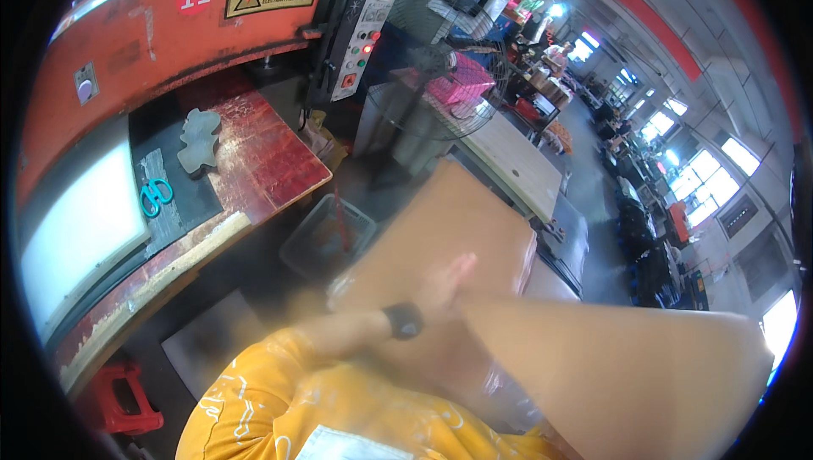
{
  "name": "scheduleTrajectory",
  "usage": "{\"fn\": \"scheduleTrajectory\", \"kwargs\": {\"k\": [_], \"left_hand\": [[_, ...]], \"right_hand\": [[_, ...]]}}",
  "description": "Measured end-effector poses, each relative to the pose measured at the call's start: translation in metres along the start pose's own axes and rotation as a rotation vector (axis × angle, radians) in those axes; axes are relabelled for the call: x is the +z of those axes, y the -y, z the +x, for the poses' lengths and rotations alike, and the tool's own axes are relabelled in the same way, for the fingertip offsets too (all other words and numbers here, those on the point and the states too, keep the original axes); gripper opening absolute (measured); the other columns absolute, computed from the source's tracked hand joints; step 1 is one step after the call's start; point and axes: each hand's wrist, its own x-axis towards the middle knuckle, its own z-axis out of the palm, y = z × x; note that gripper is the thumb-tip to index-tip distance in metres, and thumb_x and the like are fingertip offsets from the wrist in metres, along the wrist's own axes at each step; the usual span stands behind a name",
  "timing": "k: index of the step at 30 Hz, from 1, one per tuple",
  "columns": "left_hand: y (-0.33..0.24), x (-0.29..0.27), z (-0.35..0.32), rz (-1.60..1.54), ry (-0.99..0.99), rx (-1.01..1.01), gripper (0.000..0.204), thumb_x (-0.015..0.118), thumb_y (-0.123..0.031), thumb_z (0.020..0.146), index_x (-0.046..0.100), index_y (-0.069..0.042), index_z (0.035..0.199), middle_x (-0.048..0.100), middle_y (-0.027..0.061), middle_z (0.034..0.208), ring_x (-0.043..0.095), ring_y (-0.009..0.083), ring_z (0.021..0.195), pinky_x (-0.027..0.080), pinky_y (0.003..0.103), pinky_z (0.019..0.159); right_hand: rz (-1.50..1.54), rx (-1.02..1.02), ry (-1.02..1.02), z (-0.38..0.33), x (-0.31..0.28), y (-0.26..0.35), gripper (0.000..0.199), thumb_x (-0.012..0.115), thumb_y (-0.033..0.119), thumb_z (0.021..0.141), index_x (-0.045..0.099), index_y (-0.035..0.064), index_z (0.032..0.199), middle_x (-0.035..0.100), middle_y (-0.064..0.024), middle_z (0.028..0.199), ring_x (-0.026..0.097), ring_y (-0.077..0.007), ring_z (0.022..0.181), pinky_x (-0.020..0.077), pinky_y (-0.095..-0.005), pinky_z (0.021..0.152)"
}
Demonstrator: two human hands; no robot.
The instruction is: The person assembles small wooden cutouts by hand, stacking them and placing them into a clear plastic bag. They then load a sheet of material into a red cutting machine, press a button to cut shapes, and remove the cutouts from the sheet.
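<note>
Factory hall, orange press (161,54) and worn red bench (275,143) on the left, aisle far right. Raised tan sheet (631,367) is on the near right, its left corner right beside the left hand (442,284); long axis looks roughly left-right, tilted. Tan sheet pile (461,214) lies under and beyond that hand, long axis slanting near to far. Left hand nearer of the visible hands: fingers look extended, but blurred, can't tell if gripping; right hand out of sight. Sheet: plain, flat, smooth, straight-edged, motion-smeared.
</note>
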Motion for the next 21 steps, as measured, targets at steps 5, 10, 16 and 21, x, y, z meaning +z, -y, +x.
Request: {"fn": "scheduleTrajectory", "kwargs": {"k": [5, 10, 16, 21], "left_hand": [[0.0, -0.054, -0.063, -0.347, 0.312, -0.052, 0.045, 0.059, -0.016, 0.087, 0.049, -0.01, 0.13, 0.05, 0.0155, 0.131, 0.048, 0.0326, 0.119, 0.04, 0.041, 0.099], [-0.049, -0.197, -0.136, -0.176, 0.034, -0.098, 0.021, 0.059, -0.02, 0.087, 0.062, -0.003, 0.099, 0.061, 0.0179, 0.092, 0.058, 0.0334, 0.088, 0.046, 0.04, 0.077], [-0.136, -0.376, -0.302, -0.185, -0.389, -0.207, 0.022, 0.058, -0.017, 0.086, 0.063, -0.001, 0.1, 0.064, 0.0203, 0.089, 0.063, 0.0339, 0.078, 0.049, 0.036, 0.07], [-0.215, -0.423, -0.456, 0.129, -0.95, -0.635, 0.017, 0.058, -0.014, 0.084, 0.064, 0.003, 0.082, 0.066, 0.0055, 0.08, 0.061, 0.0114, 0.071, 0.047, 0.025, 0.061]], "right_hand": [[0.223, 0.08, 0.094, 0.008, 0.04, 0.007, 0.014, 0.046, 0.008, 0.09, 0.056, -0.001, 0.09, 0.056, -0.0137, 0.084, 0.055, -0.0231, 0.082, 0.0434, -0.0405, 0.084], [0.846, 0.216, 0.253, 0.102, 0.097, 0.02, 0.011, 0.046, 0.004, 0.09, 0.055, -0.0019, 0.088, 0.053, -0.0142, 0.081, 0.054, -0.0233, 0.08, 0.0424, -0.0418, 0.084], [0.712, 0.573, 0.324, 0.028, 0.345, -0.071, 0.027, 0.045, 0.02, 0.093, 0.055, -0.0004, 0.107, 0.057, -0.0127, 0.098, 0.056, -0.0218, 0.094, 0.0452, -0.0374, 0.087], [0.413, 0.727, 1.286, -0.176, 0.454, -0.133, 0.03, 0.046, 0.028, 0.096, 0.06, 0.0023, 0.104, 0.061, -0.0068, 0.098, 0.059, -0.0167, 0.091, 0.048, -0.0277, 0.081]]}}
